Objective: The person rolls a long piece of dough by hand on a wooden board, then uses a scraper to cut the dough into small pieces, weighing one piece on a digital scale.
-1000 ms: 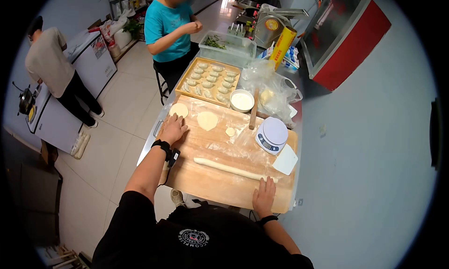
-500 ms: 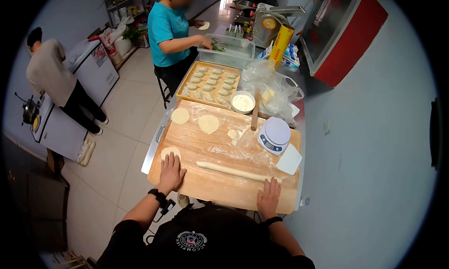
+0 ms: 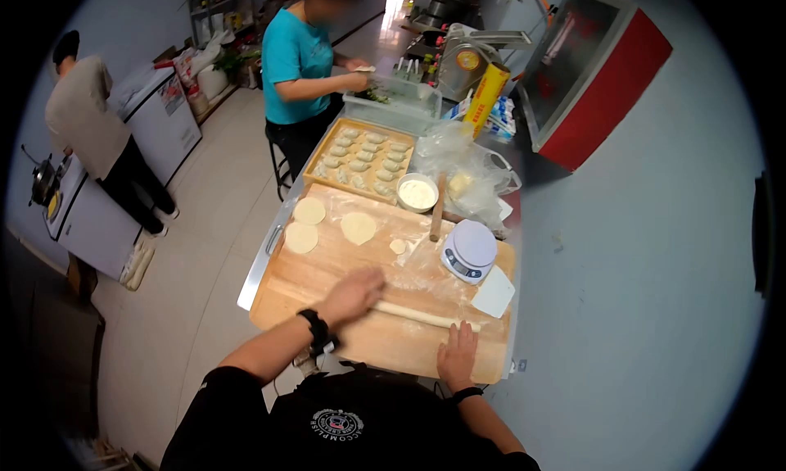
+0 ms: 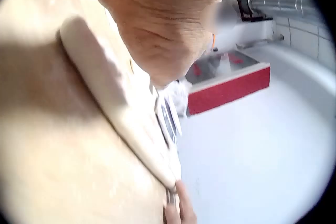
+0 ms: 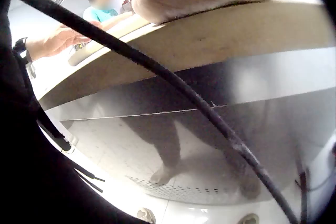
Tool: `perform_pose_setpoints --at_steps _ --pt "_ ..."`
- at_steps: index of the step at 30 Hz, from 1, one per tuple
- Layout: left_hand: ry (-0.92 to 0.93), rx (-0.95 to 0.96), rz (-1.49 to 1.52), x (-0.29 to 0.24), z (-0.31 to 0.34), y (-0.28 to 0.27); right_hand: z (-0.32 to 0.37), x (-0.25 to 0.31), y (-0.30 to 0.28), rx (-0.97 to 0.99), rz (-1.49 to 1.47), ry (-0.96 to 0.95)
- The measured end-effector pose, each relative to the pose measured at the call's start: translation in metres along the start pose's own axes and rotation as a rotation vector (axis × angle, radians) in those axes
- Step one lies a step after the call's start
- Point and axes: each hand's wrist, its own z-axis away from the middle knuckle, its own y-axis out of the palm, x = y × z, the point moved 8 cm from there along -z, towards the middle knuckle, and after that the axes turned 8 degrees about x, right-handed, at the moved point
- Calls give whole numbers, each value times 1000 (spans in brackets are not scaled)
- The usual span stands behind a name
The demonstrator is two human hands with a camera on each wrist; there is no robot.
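A long rope of dough (image 3: 417,314) lies across the wooden board (image 3: 278,287). Blurred by motion, my left hand (image 3: 356,295) hovers over the rope's left end with nothing in its grasp; in the left wrist view the dough rope (image 4: 105,87) runs below that hand (image 4: 157,24). My right hand (image 3: 457,352) rests at the rope's right end, fingers straight and fingertips on the dough. At the board's left, two round dough wrappers (image 3: 301,238) lie edge to edge. A third, larger wrapper (image 3: 359,228) and a small dough disc (image 3: 398,246) lie to their right.
Right of the board's middle are a kitchen scale (image 3: 471,246) and a white scraper (image 3: 494,292). Beyond stand a rolling pin (image 3: 439,209), a flour bowl (image 3: 417,193), a tray (image 3: 315,176) of dumplings and a clear bin (image 3: 389,110). A person in teal (image 3: 291,61) sits behind.
My left hand slid a wrapper toward me, then left it beside the far-left one and moved right to the rope. The right hand stayed at the rope's end. The seated person now holds a wrapper.
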Motion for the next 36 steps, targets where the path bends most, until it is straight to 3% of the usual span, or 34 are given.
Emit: perform_pose_setpoints --at_steps 2,5,7,9,13,16,18,25,26,28,29,30,31,32,36 --pt "61 244 76 -23 0 46 -9 5 2 42 17 -44" --pt "176 260 157 -46 -7 89 -27 32 14 140 21 -130" --pt "152 310 174 -52 -20 107 -45 52 18 206 16 -216" --pt "186 261 6 -54 -24 111 -63 65 7 248 33 -187" --pt "210 286 -250 -57 -11 99 -60 60 2 193 36 -267" --pt "273 332 -283 -63 23 94 -30 62 -6 327 58 -293" --pt "277 385 -325 -69 33 91 -23 57 -6 260 39 -316" --pt "65 355 -430 -10 -34 92 -83 34 -1 211 167 -144" --pt "100 340 -482 -8 -31 91 -80 25 13 332 160 -105" --pt "159 355 -470 -22 -12 80 -53 28 1 233 173 -187" --pt "190 359 -457 -27 1 78 -38 27 11 368 276 -196" --pt "258 312 -454 -36 15 70 -10 28 11 317 44 -208" --pt "325 266 -449 -48 30 65 7 33 -4 312 52 -227" --pt "140 480 -325 -37 47 78 12 29 -8 305 35 -243" --pt "126 425 -343 -17 36 78 -10 11 21 306 36 -186"
